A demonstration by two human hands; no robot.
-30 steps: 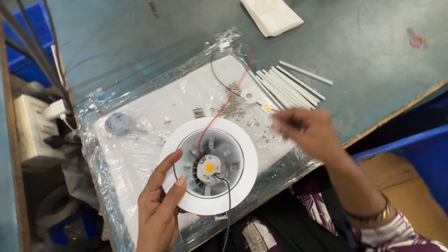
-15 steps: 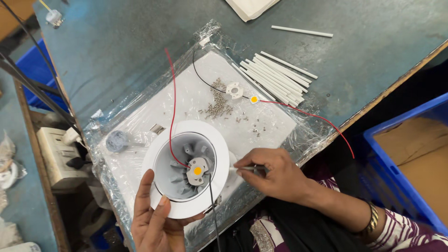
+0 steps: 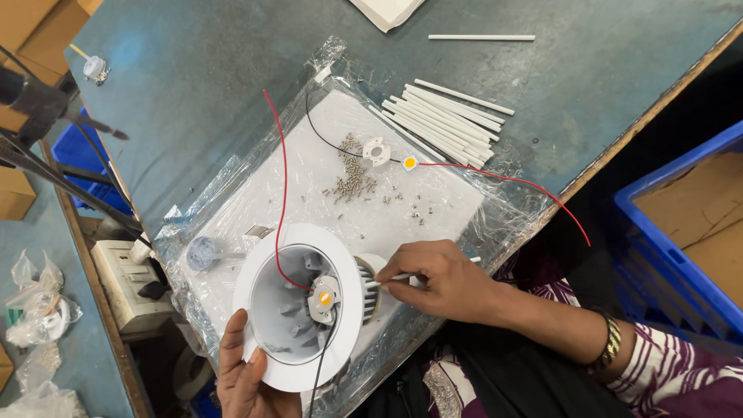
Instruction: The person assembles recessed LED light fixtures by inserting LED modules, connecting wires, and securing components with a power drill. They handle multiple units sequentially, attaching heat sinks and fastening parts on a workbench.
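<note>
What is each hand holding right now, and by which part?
Left hand grips the white downlight housing by its lower rim. Right hand pinches a thin white sleeve near its middle.

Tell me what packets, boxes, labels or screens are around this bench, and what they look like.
Clear plastic wrap: crinkled, under the white board mid-bench.
Blue plastic crate: right of bench, brown cardboard inside.
Clear plastic bags: crumpled, far left.
Cardboard boxes: brown, top left.
No labels or screens are visible.

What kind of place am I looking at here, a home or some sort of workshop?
Most likely a small lighting assembly workshop. On the worn blue bench lie a pile of tiny screws, white sleeving tubes and a spare LED chip with wires, while the left hand steadies a white downlight housing.
</note>
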